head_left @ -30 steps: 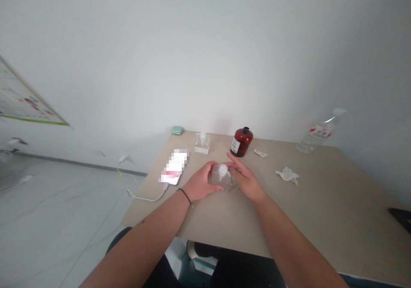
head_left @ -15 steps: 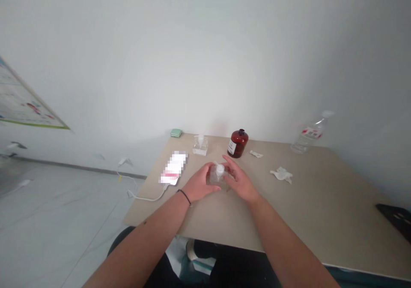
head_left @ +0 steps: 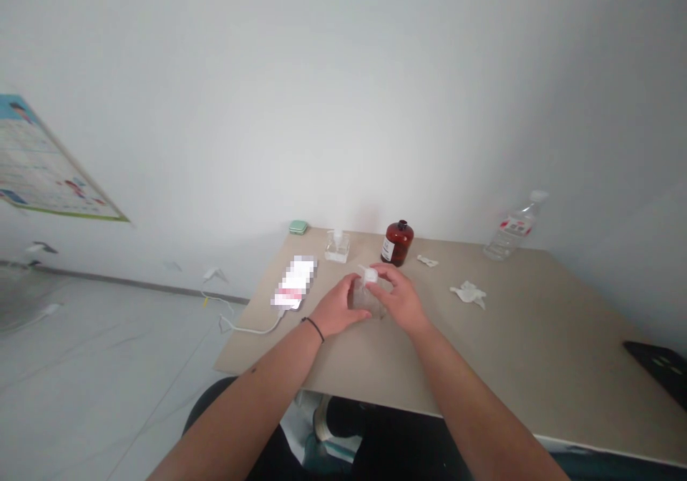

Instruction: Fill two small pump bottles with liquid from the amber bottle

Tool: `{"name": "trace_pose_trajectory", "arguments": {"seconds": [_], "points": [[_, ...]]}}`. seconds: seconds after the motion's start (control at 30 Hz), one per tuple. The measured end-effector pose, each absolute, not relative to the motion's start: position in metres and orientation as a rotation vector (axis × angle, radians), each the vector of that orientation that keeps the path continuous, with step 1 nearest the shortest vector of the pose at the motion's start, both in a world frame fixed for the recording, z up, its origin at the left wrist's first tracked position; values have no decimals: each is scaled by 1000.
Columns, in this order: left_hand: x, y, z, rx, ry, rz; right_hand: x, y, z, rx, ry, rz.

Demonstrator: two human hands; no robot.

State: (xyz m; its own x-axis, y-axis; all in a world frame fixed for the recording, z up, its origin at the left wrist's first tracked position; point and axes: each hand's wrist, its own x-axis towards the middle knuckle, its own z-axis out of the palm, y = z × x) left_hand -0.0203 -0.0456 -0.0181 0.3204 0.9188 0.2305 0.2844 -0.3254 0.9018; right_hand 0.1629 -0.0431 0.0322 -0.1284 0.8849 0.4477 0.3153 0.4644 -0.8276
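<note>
A clear pump bottle (head_left: 366, 299) with a white pump top (head_left: 370, 275) stands upright on the table in front of me. My left hand (head_left: 343, 306) is wrapped round the bottle's left side, its thumb along the near face. With thumb and fingers, my right hand (head_left: 398, 296) grips the pump top from the right. Behind stand a small clear square bottle (head_left: 338, 249) with a white pump and a brown-red bottle (head_left: 398, 243) with a white label and an open neck.
Left on the table (head_left: 499, 352) lies a phone (head_left: 295, 283) with a white cable (head_left: 250, 331). A green case (head_left: 298, 227) sits at the back corner. To the right are crumpled tissues (head_left: 469, 294), a large clear plastic bottle (head_left: 509, 234) and a black object (head_left: 658, 366) at the edge.
My right hand has moved from beside the bottle up onto its pump top and closed there. My left hand keeps its hold. The view has shifted slightly.
</note>
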Motion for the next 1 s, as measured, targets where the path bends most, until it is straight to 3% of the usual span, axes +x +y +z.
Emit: {"name": "trace_pose_trajectory", "arguments": {"seconds": [1.0], "points": [[-21, -49, -11, 1800, 1111, 958, 193, -58, 57, -1187, -1636, 640]]}}
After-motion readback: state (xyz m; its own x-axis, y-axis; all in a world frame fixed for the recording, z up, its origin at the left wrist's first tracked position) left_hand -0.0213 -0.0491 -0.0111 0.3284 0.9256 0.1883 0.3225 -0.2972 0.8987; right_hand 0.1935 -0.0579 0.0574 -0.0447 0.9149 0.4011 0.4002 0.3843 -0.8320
